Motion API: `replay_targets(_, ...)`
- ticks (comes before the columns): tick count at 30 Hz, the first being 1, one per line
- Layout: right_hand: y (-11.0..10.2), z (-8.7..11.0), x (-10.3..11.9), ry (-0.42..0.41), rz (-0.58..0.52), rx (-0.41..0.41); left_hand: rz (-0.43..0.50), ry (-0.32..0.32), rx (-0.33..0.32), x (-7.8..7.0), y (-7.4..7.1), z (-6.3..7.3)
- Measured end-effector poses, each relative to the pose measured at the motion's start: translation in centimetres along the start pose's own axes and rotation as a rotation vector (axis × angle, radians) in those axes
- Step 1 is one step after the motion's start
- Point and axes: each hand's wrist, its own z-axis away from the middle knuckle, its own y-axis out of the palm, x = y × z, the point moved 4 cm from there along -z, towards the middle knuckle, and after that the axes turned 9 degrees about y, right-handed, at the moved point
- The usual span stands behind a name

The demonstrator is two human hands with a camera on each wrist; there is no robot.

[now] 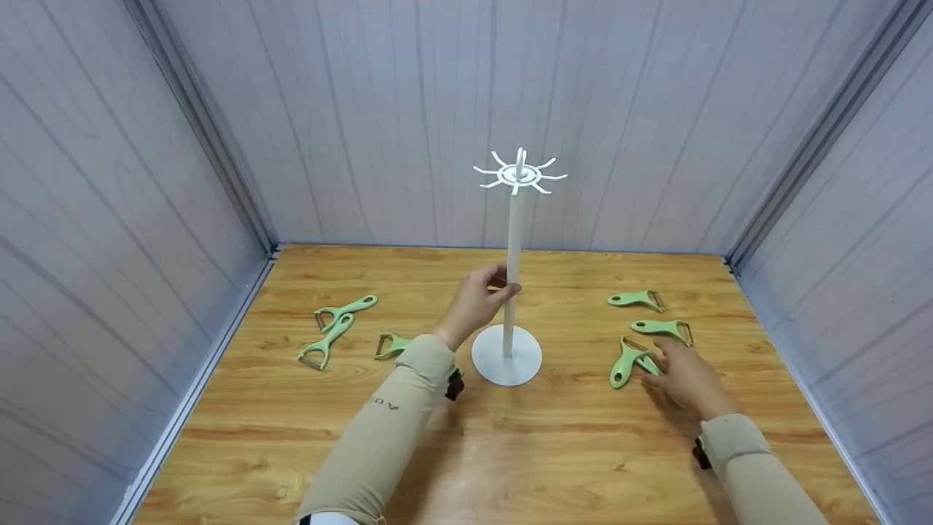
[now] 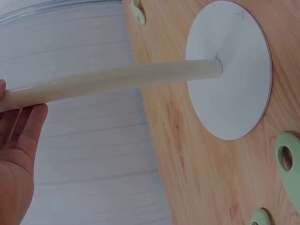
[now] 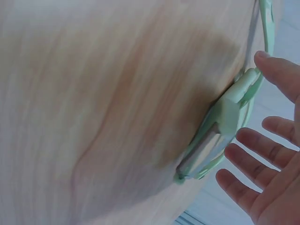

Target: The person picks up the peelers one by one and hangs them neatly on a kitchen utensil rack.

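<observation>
A white stand rises from the table, with a round base (image 1: 526, 364), a slim pole (image 1: 514, 233) and a ring of hooks (image 1: 539, 175) on top. My left hand (image 1: 474, 300) grips the pole partway up between thumb and fingers. My right hand (image 1: 689, 375) is low over the table at a cluster of green peelers, fingers spread and relaxed. In the right wrist view, a peeler (image 3: 229, 115) lies just beyond those fingertips, overlapping another. From the head view, one peeler (image 1: 647, 364) is partly hidden by the hand, beside another peeler (image 1: 622, 368).
Behind the right hand lie two more peelers, a nearer peeler (image 1: 660, 328) and a farther peeler (image 1: 633, 298). On the left are two touching peelers, including a lower peeler (image 1: 328, 343), and a peeler (image 1: 393, 344) partly behind the left sleeve. Pale panels (image 1: 364, 131) enclose the wooden table (image 1: 554, 452).
</observation>
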Motion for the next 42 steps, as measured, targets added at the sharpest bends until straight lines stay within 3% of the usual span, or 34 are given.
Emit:
replay_targets(6,0.1,0.0,-0.5,0.052,0.0,0.03,-0.003,0.02,-0.001,0.1,0.0,0.0)
replay_targets(23,0.7,-0.1,-1.5,0.07,0.052,0.052,-0.044,0.065,-0.029,0.5,0.1,0.2)
replay_targets(42,-0.1,0.4,-1.9,0.086,0.058,0.047,-0.035,0.044,-0.044,0.5,0.1,0.1)
